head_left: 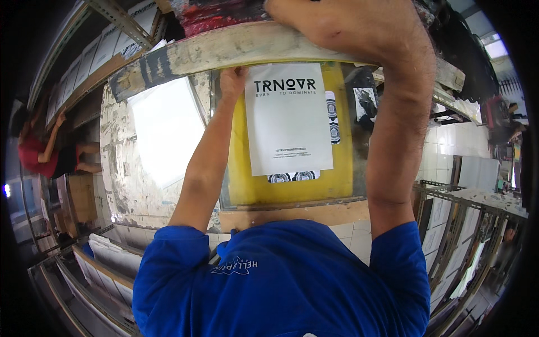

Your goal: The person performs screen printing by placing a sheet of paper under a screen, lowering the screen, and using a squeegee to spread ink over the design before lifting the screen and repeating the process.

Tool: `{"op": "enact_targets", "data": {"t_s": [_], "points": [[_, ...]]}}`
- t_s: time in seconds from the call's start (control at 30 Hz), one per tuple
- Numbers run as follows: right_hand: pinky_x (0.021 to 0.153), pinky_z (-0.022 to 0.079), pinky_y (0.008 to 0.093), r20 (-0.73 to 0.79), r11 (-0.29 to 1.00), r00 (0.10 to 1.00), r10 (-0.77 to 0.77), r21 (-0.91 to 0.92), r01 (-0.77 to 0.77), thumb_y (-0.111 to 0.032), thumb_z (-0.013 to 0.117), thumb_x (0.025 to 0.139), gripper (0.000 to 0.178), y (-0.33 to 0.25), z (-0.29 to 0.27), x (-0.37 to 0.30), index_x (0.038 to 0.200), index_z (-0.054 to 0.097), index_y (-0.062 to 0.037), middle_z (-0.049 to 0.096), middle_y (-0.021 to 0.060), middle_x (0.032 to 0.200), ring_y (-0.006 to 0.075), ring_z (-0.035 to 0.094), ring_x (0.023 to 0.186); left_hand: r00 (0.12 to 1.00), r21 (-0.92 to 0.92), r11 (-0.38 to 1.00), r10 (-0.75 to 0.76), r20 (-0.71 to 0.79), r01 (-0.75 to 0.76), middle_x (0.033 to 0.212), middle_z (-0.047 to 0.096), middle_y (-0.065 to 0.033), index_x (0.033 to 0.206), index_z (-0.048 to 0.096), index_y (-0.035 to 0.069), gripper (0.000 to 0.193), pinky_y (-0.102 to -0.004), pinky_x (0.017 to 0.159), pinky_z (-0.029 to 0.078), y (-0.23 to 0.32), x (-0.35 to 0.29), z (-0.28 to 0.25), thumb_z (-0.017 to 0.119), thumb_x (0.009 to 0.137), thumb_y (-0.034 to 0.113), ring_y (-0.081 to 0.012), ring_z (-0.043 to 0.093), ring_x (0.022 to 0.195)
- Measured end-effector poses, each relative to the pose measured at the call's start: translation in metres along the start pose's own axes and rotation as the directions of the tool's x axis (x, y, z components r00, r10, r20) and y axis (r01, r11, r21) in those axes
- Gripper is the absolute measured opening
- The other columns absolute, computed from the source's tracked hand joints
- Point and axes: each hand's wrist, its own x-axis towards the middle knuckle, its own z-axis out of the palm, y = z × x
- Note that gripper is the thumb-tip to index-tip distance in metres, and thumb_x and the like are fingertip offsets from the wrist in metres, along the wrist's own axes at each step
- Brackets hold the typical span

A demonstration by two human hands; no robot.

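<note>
The left grip [233, 81] pinches the top-left corner of the white printed paper sheet [287, 121], which lies on the yellow screen [238, 168]. The right grip [337, 25] clenches the worn wooden frame bar [224, 50] just above the sheet's top edge.

place: a screen-printing workshop, worn and busy.
centre of frame: a wooden-framed printing screen [292, 210] with a yellow mesh, a white printed sheet [287, 118] lying against it.
upper edge: a long wooden bar [213, 50] crusted with old paint, red ink smears [208, 17] above it.
left of centre: a paint-stained work table [120, 185] bearing a blank white sheet [165, 129].
lower left and right edges: slotted metal racks [455, 208] stacked with flat white boards.
upper left: shelving [95, 50] holding more flat white panels.
far left: another person in a red top [39, 157] bent at a bench.
right side: pale tiled floor [449, 140].
</note>
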Motion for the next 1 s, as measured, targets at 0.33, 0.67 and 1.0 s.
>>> {"op": "enact_targets", "data": {"t_s": [0.33,0.67,1.0], "points": [[0.085,0.058,0.0347,0.031,0.999,0.999,0.028,0.027,-0.028,-0.021,0.068,0.076,0.046,0.018,0.006,0.019,0.116,0.075,0.0011,0.077,0.0201,0.1,0.0282,0.074,0.087,0.95,-0.432,0.895,-0.223,-0.219,0.11,0.084,0.065,-0.0011,0.096,0.066,0.0,0.007,-0.0264,0.071,0.046,0.044,-0.046,-0.111,0.067,0.096,0.006,-0.0096,0.056,0.077],[0.098,0.053,0.0353,-0.005,0.991,0.993,0.116,-0.065,-0.116,-0.014,0.07,0.077,0.045,-0.022,0.003,0.02,0.12,0.074,0.0004,0.075,0.0183,0.112,0.0263,0.071,0.102,0.699,-0.473,0.862,-0.453,-0.553,0.184,0.088,0.064,-0.0038,0.099,0.066,0.0,0.007,-0.0268,0.072,0.047,-0.111,-0.172,-0.281,0.065,0.097,0.006,-0.012,0.057,0.08],[0.096,0.053,0.0341,-0.035,0.985,0.999,0.017,-0.17,-0.023,-0.011,0.069,0.076,0.044,-0.027,0.01,0.016,0.118,0.075,-0.0001,0.078,0.0155,0.106,0.0228,0.072,0.095,0.322,-0.503,0.818,-0.574,-0.753,0.279,0.1,0.067,-0.0094,0.103,0.065,-0.003,0.015,-0.0318,0.08,0.05,-0.244,-0.265,-0.419,0.067,0.095,0.01,-0.0187,0.062,0.089]]}}
